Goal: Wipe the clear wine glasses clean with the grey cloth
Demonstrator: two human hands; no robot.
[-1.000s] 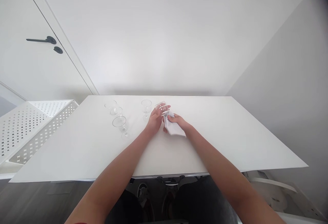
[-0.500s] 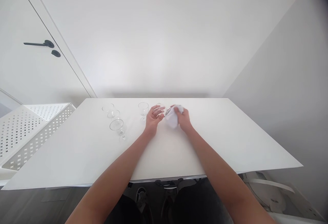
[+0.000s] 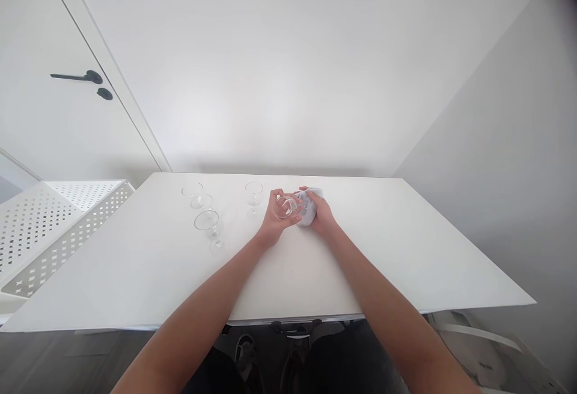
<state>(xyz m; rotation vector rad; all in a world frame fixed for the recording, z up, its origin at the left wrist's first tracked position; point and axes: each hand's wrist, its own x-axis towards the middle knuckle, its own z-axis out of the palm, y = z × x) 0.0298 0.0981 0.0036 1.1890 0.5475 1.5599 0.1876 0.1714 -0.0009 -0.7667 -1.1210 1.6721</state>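
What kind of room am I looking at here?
Probably a plain home or office room: a white table against bare white walls, a white door with a black handle, and stemmed glasses being wiped.

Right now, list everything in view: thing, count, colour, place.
held glass: 1, clear, in the left hand, above the table's far middle
cloth: 1, white, bunched in the right hand against the held glass
standing glasses: 4, clear stemmed, upright on the table's far left; nearest, two behind it, one apart beside the left hand
table: 1, white, centre
perforated rack: 1, white, left of the table
door: 1, white, black handle, far left
left hand: 1, gripping the held glass
right hand: 1, gripping the cloth
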